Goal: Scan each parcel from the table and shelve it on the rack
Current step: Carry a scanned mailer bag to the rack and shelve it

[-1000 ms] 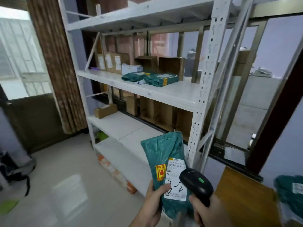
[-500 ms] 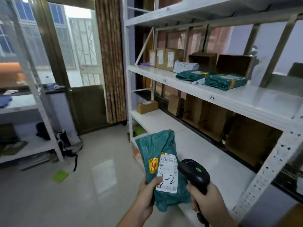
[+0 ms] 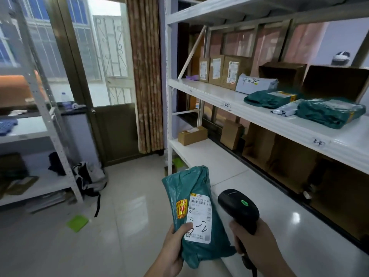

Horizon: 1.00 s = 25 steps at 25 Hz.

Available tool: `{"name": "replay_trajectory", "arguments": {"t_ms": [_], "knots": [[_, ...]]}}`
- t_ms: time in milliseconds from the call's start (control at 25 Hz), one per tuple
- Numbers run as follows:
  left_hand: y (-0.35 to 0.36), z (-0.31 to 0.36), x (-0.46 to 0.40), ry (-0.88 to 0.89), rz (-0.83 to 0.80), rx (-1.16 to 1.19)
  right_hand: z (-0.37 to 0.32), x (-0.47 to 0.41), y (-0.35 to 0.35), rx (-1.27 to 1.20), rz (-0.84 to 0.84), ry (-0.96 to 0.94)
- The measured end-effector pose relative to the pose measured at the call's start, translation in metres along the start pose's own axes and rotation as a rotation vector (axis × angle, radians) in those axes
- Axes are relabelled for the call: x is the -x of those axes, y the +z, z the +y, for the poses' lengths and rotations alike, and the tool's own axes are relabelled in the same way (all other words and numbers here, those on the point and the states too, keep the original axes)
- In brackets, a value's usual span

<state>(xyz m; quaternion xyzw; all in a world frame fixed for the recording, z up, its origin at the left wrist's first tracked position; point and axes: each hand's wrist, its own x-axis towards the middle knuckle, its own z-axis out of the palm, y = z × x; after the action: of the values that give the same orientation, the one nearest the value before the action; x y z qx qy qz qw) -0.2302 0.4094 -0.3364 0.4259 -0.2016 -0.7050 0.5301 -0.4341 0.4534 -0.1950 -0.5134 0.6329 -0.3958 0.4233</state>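
Observation:
My left hand [image 3: 173, 248] grips a green plastic parcel [image 3: 191, 198] by its lower end, thumb on its white label marked "2-2". A black barcode scanner [image 3: 238, 208] with a green light is held by its handle in my right hand [image 3: 257, 246], just right of the parcel. Both sit low in the view, in front of the white metal rack [image 3: 229, 97]. The rack's middle shelf carries two green parcels [image 3: 327, 112], a grey mailer [image 3: 255, 82] and three upright cardboard boxes [image 3: 217, 69].
Open cardboard boxes [image 3: 283, 73] stand at the back of the rack's shelves. A small box [image 3: 191, 134] lies on the lower shelf. A second white rack [image 3: 50, 108] stands at left, with a backpack [image 3: 87, 178] and a green scrap [image 3: 77, 222] on the tiled floor.
My view has swung left along the rack, from its right upright toward its left end. Parcel and scanner keep the same hold in my hands, now slightly further apart.

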Motion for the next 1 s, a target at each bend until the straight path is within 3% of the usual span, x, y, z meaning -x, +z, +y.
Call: {"name": "replay_trajectory", "arguments": {"t_ms": [520,1000], "knots": [[-0.004,0.091,-0.201,-0.012,0.059,0.065,-0.044,-0.211,0.065,0.090,-0.012,0.225],[-0.044,0.231,-0.407,-0.090,0.033,-0.101,-0.102,-0.392,0.162,0.088,0.067,0.264]]}}
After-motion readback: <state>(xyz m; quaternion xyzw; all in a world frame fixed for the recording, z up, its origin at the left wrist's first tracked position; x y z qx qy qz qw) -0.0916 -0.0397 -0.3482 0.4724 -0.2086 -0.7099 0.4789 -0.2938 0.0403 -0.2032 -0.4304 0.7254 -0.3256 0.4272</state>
